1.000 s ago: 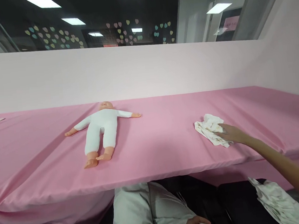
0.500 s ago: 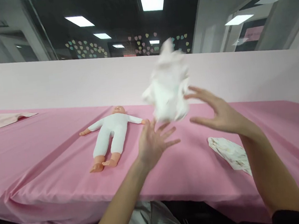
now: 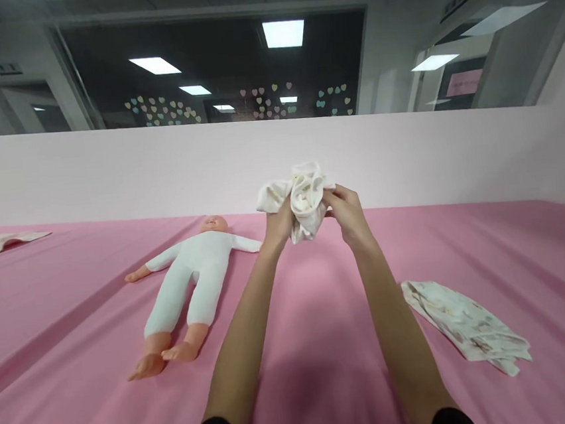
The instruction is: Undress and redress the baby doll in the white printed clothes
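A bunched white cloth [image 3: 307,199] with small faint marks is held up in front of me, above the pink sheet. My left hand [image 3: 278,226] is closed on its underside, with the fingers mostly hidden in the folds. On the other side, my right hand [image 3: 346,212] pinches the cloth's edge between thumb and fingers. To the left of my arms a baby doll [image 3: 196,273] in a white suit lies on its back, arms spread and feet toward me. Right of my right arm lies a folded patterned cloth [image 3: 465,321], touched by neither hand.
A pink sheet [image 3: 327,367] covers the broad surface before me. At the far left lies a pale pink cloth [image 3: 0,243]. A white low wall [image 3: 158,170] runs along the back, below a dark window [image 3: 229,70] with heart stickers and reflected lights.
The white cloth was in the air above my spread hands; both hands now grip it, bunched and lower. My view has shifted, and the patterned cloth shows more fully.
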Demonstrator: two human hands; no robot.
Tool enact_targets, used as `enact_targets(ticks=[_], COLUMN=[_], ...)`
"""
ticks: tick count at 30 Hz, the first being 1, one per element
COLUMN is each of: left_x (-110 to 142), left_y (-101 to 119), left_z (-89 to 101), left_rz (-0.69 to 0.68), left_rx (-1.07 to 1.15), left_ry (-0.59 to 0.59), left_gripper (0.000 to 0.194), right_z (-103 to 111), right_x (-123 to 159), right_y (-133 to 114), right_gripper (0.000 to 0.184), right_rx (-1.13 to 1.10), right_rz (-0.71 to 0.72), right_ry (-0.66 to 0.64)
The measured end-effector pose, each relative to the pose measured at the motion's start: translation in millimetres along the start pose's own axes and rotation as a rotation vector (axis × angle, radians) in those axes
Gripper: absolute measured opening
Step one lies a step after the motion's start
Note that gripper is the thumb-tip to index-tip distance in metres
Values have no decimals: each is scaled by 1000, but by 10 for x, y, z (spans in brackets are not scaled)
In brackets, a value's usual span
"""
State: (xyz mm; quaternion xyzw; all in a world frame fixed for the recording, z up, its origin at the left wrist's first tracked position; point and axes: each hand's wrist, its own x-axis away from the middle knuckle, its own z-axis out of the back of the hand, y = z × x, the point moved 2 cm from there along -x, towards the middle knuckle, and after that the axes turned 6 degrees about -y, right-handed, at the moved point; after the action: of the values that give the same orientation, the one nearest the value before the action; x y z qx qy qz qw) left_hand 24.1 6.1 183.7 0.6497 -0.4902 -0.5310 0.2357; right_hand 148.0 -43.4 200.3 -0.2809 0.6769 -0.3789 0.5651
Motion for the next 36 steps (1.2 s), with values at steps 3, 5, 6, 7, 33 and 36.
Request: enact_targets(ticks=[3, 5, 6, 7, 33, 36], left_x=[-215, -285, -284, -265, 197, 208], left_y=[-109, -55, 12, 99, 537, 580], left_z=[303, 582, 721, 837, 308, 350], left_rz=[-22, -67, -131, -228, -310, -363], left_rx=[34, 30, 6, -21, -1263, -1263], left_ry=[99, 325, 483, 616, 23, 44], left_gripper=[42, 52, 57, 59, 42, 39], right_z=[205, 293, 313, 319, -423, -565], right_x=[-95, -111, -110, -105, 267, 328], right_y=[156, 173, 160, 139, 97, 140], right_gripper=[23, 22, 21, 21, 81, 60], right_rx=[-189, -280, -292, -284, 683, 899], right_rz=[-64, -16, 19, 50, 177, 192], right_ry=[205, 244, 240, 231, -491, -355])
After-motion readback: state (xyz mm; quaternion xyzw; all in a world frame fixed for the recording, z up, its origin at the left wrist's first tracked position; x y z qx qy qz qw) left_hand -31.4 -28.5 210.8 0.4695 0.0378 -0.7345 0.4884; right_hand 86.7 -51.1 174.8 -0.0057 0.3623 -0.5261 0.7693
